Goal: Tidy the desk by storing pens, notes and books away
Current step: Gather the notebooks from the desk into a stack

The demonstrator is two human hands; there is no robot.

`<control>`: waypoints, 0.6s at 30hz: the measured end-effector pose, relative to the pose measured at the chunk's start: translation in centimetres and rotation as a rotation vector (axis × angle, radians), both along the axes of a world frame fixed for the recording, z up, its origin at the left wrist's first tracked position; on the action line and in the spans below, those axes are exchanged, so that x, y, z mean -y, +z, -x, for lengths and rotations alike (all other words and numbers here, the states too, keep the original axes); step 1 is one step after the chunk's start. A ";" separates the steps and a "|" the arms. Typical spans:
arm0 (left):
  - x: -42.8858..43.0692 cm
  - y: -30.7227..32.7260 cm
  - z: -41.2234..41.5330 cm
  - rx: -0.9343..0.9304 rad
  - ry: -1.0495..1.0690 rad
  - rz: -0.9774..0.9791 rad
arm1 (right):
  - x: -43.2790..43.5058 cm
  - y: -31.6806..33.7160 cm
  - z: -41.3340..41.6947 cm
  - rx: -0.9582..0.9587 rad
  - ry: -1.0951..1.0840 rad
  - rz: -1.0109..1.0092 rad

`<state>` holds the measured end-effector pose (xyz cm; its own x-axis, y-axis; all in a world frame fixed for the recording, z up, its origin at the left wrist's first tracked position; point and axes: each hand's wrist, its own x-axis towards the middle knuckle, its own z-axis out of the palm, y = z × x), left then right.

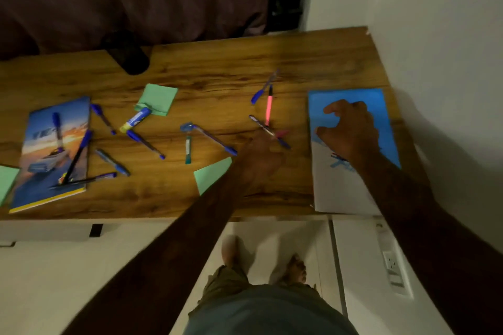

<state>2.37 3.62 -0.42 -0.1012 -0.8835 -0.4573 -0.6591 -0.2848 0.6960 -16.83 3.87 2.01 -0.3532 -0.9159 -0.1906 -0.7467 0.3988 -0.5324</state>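
Observation:
Several blue pens lie scattered over the wooden desk (217,68). My left hand (261,158) is blurred at a small cluster of pens, fingers around a thin pen (262,126) beside a pink pen (269,106). My right hand (351,130) hovers with fingers spread over a blue and white book (343,190) at the desk's right end. A second book with a car cover (51,160) lies at the left with pens across it. Green notes lie at the middle back (159,98), the front centre (211,174) and the far left (6,182).
A black mesh cup (130,54) stands at the back edge of the desk. A glue stick (135,119) lies on the back green note. A wall runs along the right. Below the desk's front edge I see the pale floor and my feet (261,261).

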 end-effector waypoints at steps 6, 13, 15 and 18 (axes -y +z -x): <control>0.9 0.8 -7.9 -0.054 0.096 -0.021 | 3.8 0.3 -8.8 0.048 0.172 -0.028; 2.7 1.7 -21.4 0.025 0.244 0.009 | 8.8 -2.0 -22.5 0.178 0.332 -0.022; 3.3 1.7 -25.6 0.032 0.280 0.035 | 9.3 -1.3 -27.4 0.185 0.378 -0.031; 3.7 2.1 -30.9 0.014 0.346 0.049 | 10.0 -0.9 -33.4 0.177 0.490 -0.038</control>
<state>33.30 -0.11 1.67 0.2142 -0.8855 -0.4124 -0.5386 -0.4593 0.7064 16.59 -6.14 1.13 0.1562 -0.9568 -0.2451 -0.7502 0.0465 -0.6596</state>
